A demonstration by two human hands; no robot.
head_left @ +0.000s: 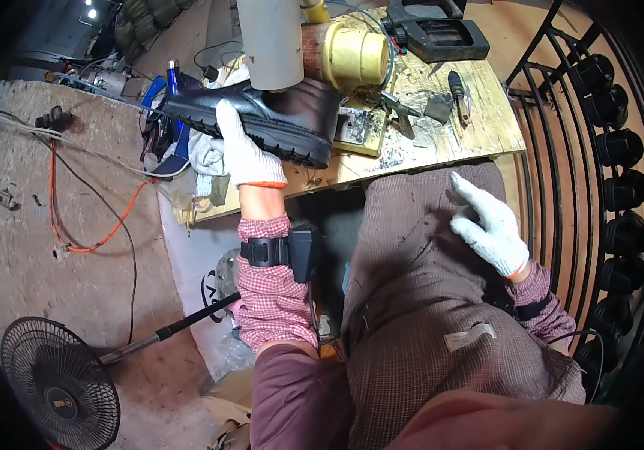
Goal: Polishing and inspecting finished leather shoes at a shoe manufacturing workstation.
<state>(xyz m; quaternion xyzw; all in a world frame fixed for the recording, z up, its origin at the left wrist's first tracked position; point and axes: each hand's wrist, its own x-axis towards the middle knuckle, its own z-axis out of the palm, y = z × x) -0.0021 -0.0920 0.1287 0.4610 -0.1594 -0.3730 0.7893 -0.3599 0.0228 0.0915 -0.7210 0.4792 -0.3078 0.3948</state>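
Note:
A black shoe [292, 124] with a thick ridged sole lies on its side at the near edge of the workbench, its toe to the left. My left hand [247, 154], in a white knit glove, is closed on the shoe's middle, thumb over the upper; its other fingers are hidden behind the sole. The end of a pale cylinder [271, 45] comes down at the shoe's opening. My right hand [490, 229], gloved too, hovers over my apron-covered lap [427, 217], fingers stretched and thumb apart, holding nothing.
A yellow machine part [355, 56] stands behind the shoe on the wooden workbench [498, 112]. Pliers [463, 116] and a screwdriver [456, 84] lie right of it. A black rack [554, 172] holding several black shoes is at right; a fan [59, 382] stands lower left.

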